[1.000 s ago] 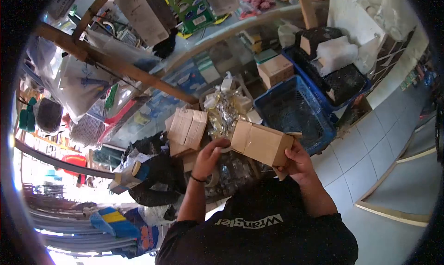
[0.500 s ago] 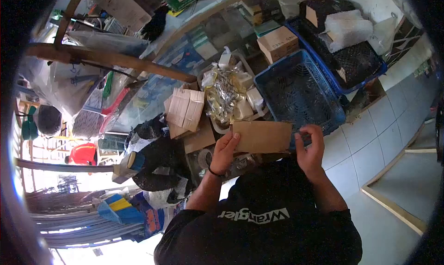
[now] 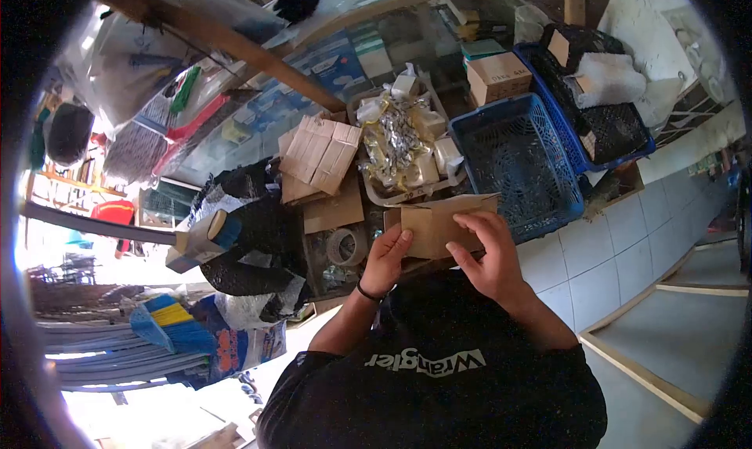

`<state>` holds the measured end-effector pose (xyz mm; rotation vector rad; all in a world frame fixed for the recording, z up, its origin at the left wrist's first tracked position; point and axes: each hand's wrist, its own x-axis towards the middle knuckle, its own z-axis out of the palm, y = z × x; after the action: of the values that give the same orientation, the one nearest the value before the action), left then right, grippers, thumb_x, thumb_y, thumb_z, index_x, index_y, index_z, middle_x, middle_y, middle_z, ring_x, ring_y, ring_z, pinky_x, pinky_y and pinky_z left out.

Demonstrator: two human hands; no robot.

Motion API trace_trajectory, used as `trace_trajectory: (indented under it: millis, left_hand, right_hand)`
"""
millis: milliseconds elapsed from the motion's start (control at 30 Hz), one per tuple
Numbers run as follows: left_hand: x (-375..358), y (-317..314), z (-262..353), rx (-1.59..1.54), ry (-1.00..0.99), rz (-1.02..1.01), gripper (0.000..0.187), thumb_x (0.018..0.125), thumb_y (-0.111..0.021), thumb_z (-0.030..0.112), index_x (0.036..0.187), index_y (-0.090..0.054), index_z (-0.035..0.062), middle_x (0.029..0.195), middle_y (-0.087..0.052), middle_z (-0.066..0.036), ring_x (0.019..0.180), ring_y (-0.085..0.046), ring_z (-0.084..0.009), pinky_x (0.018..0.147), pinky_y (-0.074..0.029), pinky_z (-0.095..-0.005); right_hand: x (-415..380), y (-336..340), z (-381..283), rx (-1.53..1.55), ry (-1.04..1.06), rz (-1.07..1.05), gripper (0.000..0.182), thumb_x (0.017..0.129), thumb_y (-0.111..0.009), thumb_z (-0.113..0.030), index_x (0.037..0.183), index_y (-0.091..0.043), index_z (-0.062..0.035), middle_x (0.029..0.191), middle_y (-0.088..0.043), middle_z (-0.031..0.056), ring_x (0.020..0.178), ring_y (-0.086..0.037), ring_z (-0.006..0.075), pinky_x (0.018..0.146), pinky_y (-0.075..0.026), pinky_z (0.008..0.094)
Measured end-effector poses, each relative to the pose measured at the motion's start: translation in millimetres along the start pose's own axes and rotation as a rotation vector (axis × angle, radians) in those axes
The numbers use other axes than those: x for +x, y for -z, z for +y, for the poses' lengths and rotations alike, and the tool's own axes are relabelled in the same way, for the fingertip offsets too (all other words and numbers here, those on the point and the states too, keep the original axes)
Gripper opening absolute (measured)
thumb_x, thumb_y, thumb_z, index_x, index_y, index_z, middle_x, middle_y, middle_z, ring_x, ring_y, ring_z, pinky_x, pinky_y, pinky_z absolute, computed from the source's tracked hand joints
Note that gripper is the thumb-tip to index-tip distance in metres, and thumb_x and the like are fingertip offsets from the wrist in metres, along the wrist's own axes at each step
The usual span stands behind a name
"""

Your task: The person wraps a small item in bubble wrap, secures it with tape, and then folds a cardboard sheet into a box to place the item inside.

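A small brown cardboard box (image 3: 431, 234) is held in front of my chest, partly unfolded, with an angled upper edge and a side panel showing at its left. My left hand (image 3: 384, 261) grips its left end, thumb on the near face and the other fingers mostly hidden behind. Against the right part of that face rests my right hand (image 3: 493, 253), thumb and fingers apart. Just beyond the box, a tray (image 3: 376, 194) holds clear and yellowish plastic packets of small metallic-looking pieces. To its left lies a stack of flat cardboard pieces (image 3: 321, 155).
A blue plastic basket (image 3: 576, 202) stands right of the tray, beside another blue basket (image 3: 646, 147) with black crates and bubble wrap. A closed carton (image 3: 499, 77) sits behind. A tape roll (image 3: 346, 248) lies left of my hands. A wooden bar (image 3: 235, 46) crosses the upper left.
The cardboard has gone from nearly flat to partly unfolded. My right hand has moved left from beside its right edge onto its face. The view has shifted slightly.
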<state>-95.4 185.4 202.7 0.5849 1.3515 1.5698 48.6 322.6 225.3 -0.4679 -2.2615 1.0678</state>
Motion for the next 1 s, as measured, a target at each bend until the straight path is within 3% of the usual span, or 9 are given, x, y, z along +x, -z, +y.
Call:
trace_trajectory:
  millis: [67,167,267,367,467,667,867,967,1000]
  left_hand:
    - [-7.8,5.8,-5.4,0.003,0.042,0.010,0.034,0.096,-0.039,0.022,0.118,-0.048,-0.0025,0.107,-0.056,-0.004,0.095,-0.052,-0.0095,0.083,-0.042,-0.0241]
    - [-17.7,11.2,-15.1,-0.065,0.036,0.032,0.033,0.096,-0.039,0.021,0.118,-0.048,-0.0020,0.107,-0.056,-0.004,0.095,-0.051,-0.0090,0.083,-0.042,-0.0243]
    - [-24.4,19.2,-16.9,-0.056,-0.011,0.023,0.033,0.096,-0.039,0.021,0.118,-0.049,-0.0016,0.106,-0.056,-0.004,0.094,-0.052,-0.0091,0.083,-0.042,-0.0246]
    - [-28.5,21.2,-12.0,-0.157,0.012,0.065,0.032,0.096,-0.039,0.022,0.116,-0.049,-0.0021,0.105,-0.056,-0.004,0.095,-0.052,-0.0094,0.082,-0.042,-0.0247]
    - [-28.1,28.6,-19.1,-0.141,-0.085,0.042,0.033,0.096,-0.040,0.022,0.116,-0.049,-0.0029,0.105,-0.057,-0.004,0.096,-0.052,-0.0099,0.082,-0.043,-0.0251]
    - [-31.1,25.5,-22.0,-0.185,-0.062,0.040,0.032,0.096,-0.040,0.022,0.113,-0.050,-0.0032,0.104,-0.057,-0.004,0.094,-0.053,-0.0102,0.082,-0.043,-0.0249]
    - [-32.2,19.9,-35.3,-0.141,-0.107,0.064,0.028,0.096,-0.041,0.021,0.107,-0.052,-0.0029,0.097,-0.057,-0.001,0.089,-0.051,-0.0068,0.080,-0.043,-0.0238]
    - [-36.7,16.8,-27.8,-0.169,-0.081,0.132,0.028,0.096,-0.042,0.021,0.106,-0.053,-0.0029,0.094,-0.057,0.000,0.087,-0.049,-0.0054,0.078,-0.042,-0.0216]
    - [-37.8,19.2,-31.9,-0.137,-0.090,0.147,0.029,0.096,-0.042,0.022,0.107,-0.052,-0.0025,0.095,-0.057,-0.001,0.087,-0.050,-0.0062,0.078,-0.042,-0.0224]
  right_hand:
    - [-4.3,-4.5,-6.5,-0.010,-0.019,-0.028,0.038,0.077,-0.066,-0.022,0.108,-0.055,-0.0024,0.098,-0.055,0.0151,0.091,-0.053,0.0321,0.080,-0.041,0.0408]
    - [-11.0,-17.4,-17.0,0.015,-0.050,-0.046,0.037,0.076,-0.068,-0.013,0.109,-0.056,-0.0012,0.097,-0.054,0.0126,0.090,-0.053,0.0257,0.079,-0.042,0.0336]
    - [-15.2,-30.9,-23.6,0.039,-0.037,-0.047,0.037,0.077,-0.067,-0.021,0.108,-0.056,-0.0034,0.098,-0.054,0.0160,0.091,-0.053,0.0318,0.080,-0.042,0.0401]
    - [-17.6,-40.4,-34.9,-0.055,-0.024,-0.069,0.037,0.076,-0.067,-0.020,0.108,-0.056,-0.0041,0.098,-0.054,0.0162,0.092,-0.053,0.0320,0.080,-0.042,0.0394]
    - [-20.4,-49.3,-39.8,-0.072,-0.063,-0.048,0.037,0.072,-0.071,-0.011,0.105,-0.057,-0.0032,0.099,-0.055,0.0138,0.092,-0.053,0.0296,0.080,-0.043,0.0360]
    - [-24.4,-60.3,-48.8,-0.227,-0.045,-0.003,0.035,0.068,-0.073,-0.011,0.098,-0.057,-0.0027,0.095,-0.056,0.0131,0.089,-0.054,0.0308,0.078,-0.044,0.0376]
    - [-26.7,-67.1,-40.0,-0.331,-0.002,0.052,0.026,0.071,-0.069,-0.006,0.091,-0.054,-0.0019,0.090,-0.058,0.0131,0.082,-0.057,0.0312,0.072,-0.046,0.0350]
    - [-23.5,-62.9,-30.4,-0.170,-0.007,0.032,0.016,0.077,-0.064,-0.010,0.086,-0.054,-0.0008,0.089,-0.060,0.0134,0.080,-0.060,0.0274,0.070,-0.048,0.0343]
    - [-22.7,-62.1,-28.7,-0.006,-0.118,0.026,0.015,0.079,-0.063,-0.009,0.086,-0.053,-0.0005,0.091,-0.061,0.0134,0.081,-0.060,0.0251,0.070,-0.048,0.0323]
